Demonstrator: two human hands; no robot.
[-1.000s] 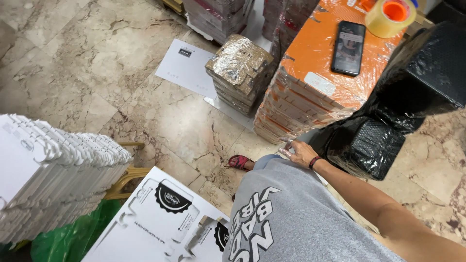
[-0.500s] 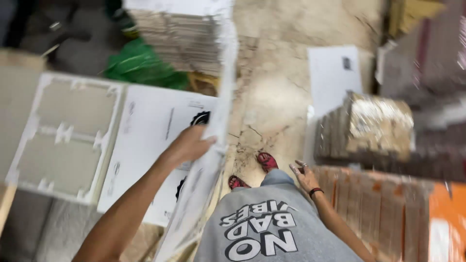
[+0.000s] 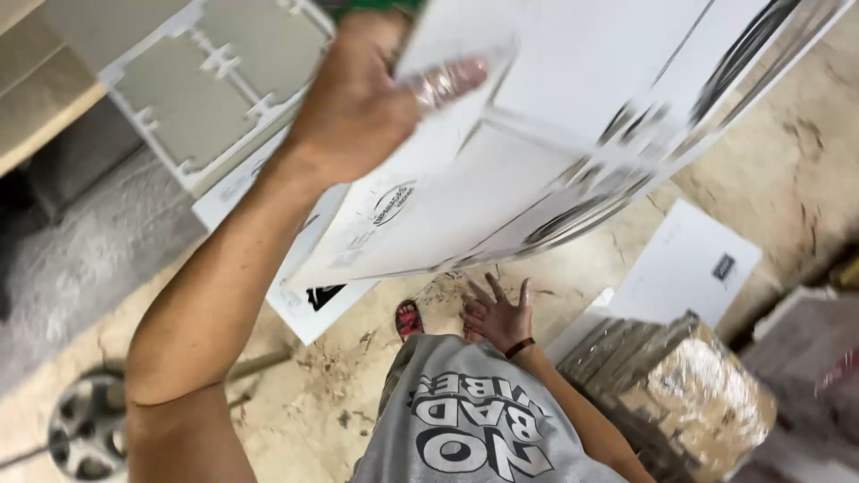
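Observation:
My left hand [image 3: 362, 103] grips a flat white die-cut cardboard box blank [image 3: 537, 152] with black printing, lifted up near the camera and tilted. One finger has clear tape around it. My right hand [image 3: 499, 313] hangs low with its fingers spread, holding nothing, above the stone floor near my feet in red sandals [image 3: 409, 318]. I wear a grey printed shirt [image 3: 465, 420].
More flat white blanks [image 3: 304, 300] lie on the floor under the lifted one. A grey-backed blank [image 3: 206, 89] lies at upper left. A foil-wrapped stack of flat boards [image 3: 693, 394] stands at right, with a white sheet [image 3: 689, 264] behind it. A wheel-like metal object [image 3: 85, 438] sits lower left.
The view swung left from the orange stack. My left hand took hold of a white blank and raised it close to the camera. My right hand opened its fingers.

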